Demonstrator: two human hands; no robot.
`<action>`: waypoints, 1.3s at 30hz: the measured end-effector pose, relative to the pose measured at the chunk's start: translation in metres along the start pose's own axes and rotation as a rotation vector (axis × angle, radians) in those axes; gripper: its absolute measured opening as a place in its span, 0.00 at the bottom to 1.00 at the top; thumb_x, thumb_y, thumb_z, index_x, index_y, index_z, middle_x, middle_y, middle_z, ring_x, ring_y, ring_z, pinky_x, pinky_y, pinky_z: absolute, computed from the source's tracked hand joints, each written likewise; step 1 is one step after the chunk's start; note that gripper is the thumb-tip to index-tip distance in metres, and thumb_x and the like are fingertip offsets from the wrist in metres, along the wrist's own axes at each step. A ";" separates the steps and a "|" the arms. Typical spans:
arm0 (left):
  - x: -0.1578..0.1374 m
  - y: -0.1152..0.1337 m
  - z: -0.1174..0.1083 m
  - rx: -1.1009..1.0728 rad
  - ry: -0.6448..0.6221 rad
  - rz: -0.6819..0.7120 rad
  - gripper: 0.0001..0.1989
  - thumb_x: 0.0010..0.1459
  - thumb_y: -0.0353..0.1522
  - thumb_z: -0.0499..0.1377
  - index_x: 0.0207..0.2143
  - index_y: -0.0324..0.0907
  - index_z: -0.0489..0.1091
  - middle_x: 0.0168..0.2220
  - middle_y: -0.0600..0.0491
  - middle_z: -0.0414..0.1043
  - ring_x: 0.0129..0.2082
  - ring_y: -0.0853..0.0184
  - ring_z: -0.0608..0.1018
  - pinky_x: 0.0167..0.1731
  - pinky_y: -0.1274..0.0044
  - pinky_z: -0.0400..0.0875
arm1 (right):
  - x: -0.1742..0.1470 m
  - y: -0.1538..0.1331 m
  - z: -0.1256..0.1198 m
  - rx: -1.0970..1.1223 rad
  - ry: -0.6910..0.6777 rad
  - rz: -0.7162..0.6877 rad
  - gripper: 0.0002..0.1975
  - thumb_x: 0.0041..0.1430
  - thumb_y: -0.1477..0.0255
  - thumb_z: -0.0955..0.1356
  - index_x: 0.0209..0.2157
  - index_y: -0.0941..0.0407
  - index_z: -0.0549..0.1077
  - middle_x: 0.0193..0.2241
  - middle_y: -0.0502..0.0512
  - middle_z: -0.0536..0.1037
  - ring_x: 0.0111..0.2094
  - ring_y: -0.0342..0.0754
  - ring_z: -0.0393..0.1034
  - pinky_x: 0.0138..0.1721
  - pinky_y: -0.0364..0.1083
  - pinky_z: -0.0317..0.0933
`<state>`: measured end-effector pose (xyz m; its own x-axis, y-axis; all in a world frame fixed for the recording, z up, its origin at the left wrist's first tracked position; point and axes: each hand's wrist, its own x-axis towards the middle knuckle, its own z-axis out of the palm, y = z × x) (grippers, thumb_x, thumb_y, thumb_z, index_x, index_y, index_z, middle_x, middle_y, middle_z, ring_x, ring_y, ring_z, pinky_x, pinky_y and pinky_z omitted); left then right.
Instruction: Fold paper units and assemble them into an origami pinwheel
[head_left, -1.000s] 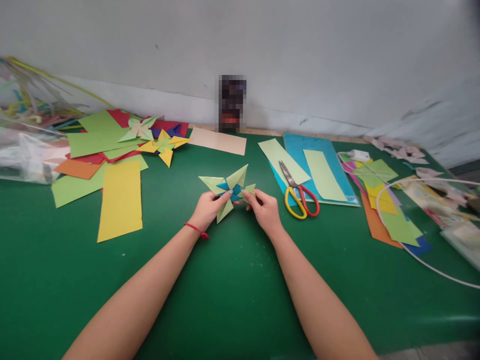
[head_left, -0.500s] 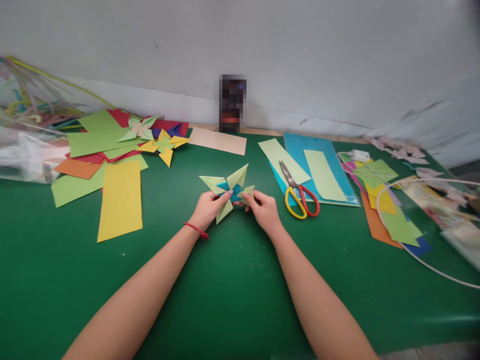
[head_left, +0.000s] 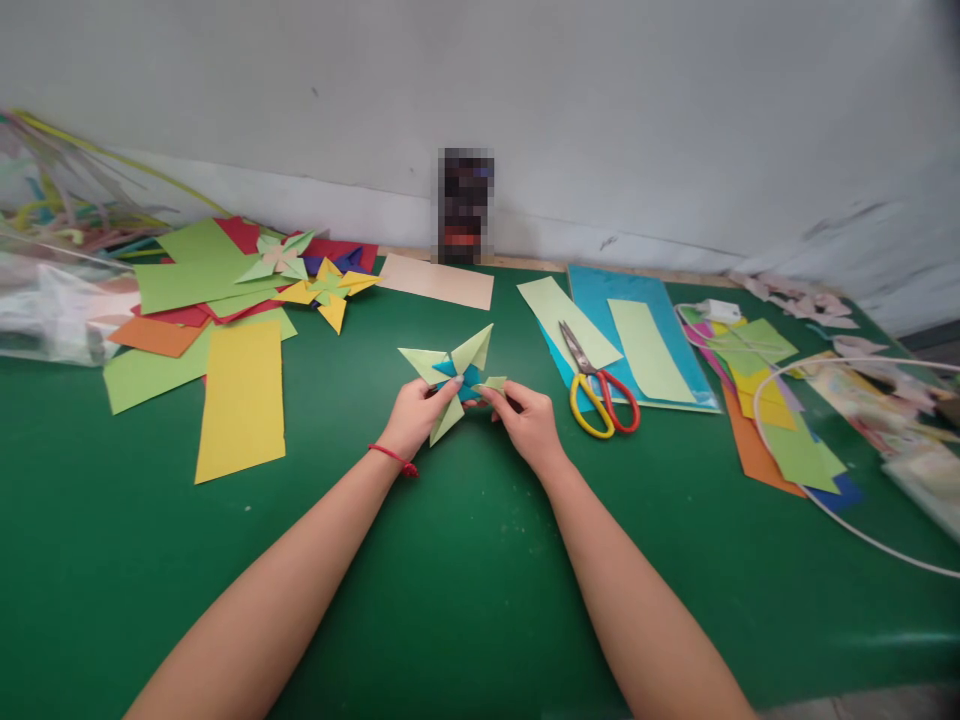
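Between my hands, a little above the green table [head_left: 465, 560], is a folded paper star [head_left: 473, 350] with pale green points and a blue middle. My left hand [head_left: 416, 408] pinches it from the left, its thumb lying across the blue part. With thumb and fingers my right hand [head_left: 529, 420] grips the right-hand point, much of which the fingers hide. To the right, scissors [head_left: 588, 368] with one yellow and one red handle lie partly over a pale green paper strip [head_left: 555, 300].
A blue sheet [head_left: 682, 340] carries another pale green strip. Finished stars [head_left: 328, 288] and coloured papers [head_left: 240, 400] lie at left, with a clear plastic bag [head_left: 60, 310]. On the right are more papers [head_left: 765, 390] and a white cable [head_left: 840, 525]. A blurred-out upright object [head_left: 465, 205] leans against the wall.
My right fingers have shifted slightly on the star's right point, which now shows less and lies flatter. The star has tilted a little. My left hand keeps its hold.
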<state>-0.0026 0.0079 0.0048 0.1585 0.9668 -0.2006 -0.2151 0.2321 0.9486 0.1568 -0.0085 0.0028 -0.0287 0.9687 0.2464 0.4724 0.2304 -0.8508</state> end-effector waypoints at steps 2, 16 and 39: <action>0.000 0.000 0.000 -0.004 0.004 0.003 0.23 0.45 0.43 0.63 0.40 0.35 0.73 0.29 0.48 0.78 0.30 0.60 0.79 0.37 0.70 0.72 | 0.000 0.000 0.000 0.008 -0.006 0.010 0.16 0.56 0.61 0.65 0.20 0.56 0.70 0.15 0.47 0.67 0.18 0.40 0.59 0.24 0.41 0.55; 0.001 -0.005 -0.006 0.141 -0.032 0.095 0.21 0.48 0.43 0.61 0.39 0.37 0.75 0.39 0.47 0.76 0.45 0.57 0.74 0.46 0.68 0.66 | 0.002 0.002 -0.001 0.068 -0.039 0.068 0.20 0.54 0.57 0.65 0.16 0.56 0.67 0.14 0.47 0.67 0.18 0.41 0.60 0.23 0.41 0.55; -0.002 -0.002 0.001 -0.006 0.012 -0.001 0.18 0.44 0.41 0.65 0.34 0.37 0.75 0.35 0.49 0.77 0.31 0.61 0.79 0.39 0.68 0.73 | 0.001 -0.001 0.000 0.145 -0.078 0.102 0.17 0.55 0.59 0.64 0.19 0.55 0.67 0.16 0.49 0.72 0.19 0.44 0.68 0.25 0.43 0.61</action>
<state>-0.0012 0.0051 0.0033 0.1474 0.9678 -0.2042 -0.2207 0.2334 0.9470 0.1564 -0.0081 0.0042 -0.0581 0.9906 0.1235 0.3442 0.1360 -0.9290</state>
